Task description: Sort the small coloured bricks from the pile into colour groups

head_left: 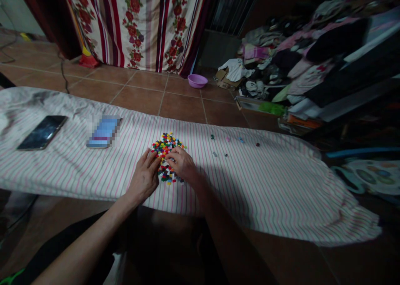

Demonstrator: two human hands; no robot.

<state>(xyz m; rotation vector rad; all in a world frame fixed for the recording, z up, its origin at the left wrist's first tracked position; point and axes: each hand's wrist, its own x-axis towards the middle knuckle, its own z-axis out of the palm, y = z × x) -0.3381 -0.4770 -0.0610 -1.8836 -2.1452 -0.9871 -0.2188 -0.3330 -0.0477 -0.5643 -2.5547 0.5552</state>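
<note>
A pile of small multicoloured plastic pieces (168,141) lies on a striped cloth (275,185). My left hand (145,174) rests at the pile's left edge, fingers stretched out and touching the outer pieces. Over the pile's right side is my right hand (183,163), its fingers curled and the tips close together; whatever they pinch is too small to make out. To the right lie small separate clusters: dark green pieces (212,137), pink pieces (228,138), blue pieces (241,139), dark red pieces (258,144), grey pieces (214,154) and a dark grey piece (226,155).
Left on the cloth lie a dark phone (42,133) and a second phone with a blurred screen (104,131). Beyond the cloth's far edge, a purple basin (197,81) stands on the tiled floor before a floral curtain (134,26). Clothes (281,60) are heaped at the right.
</note>
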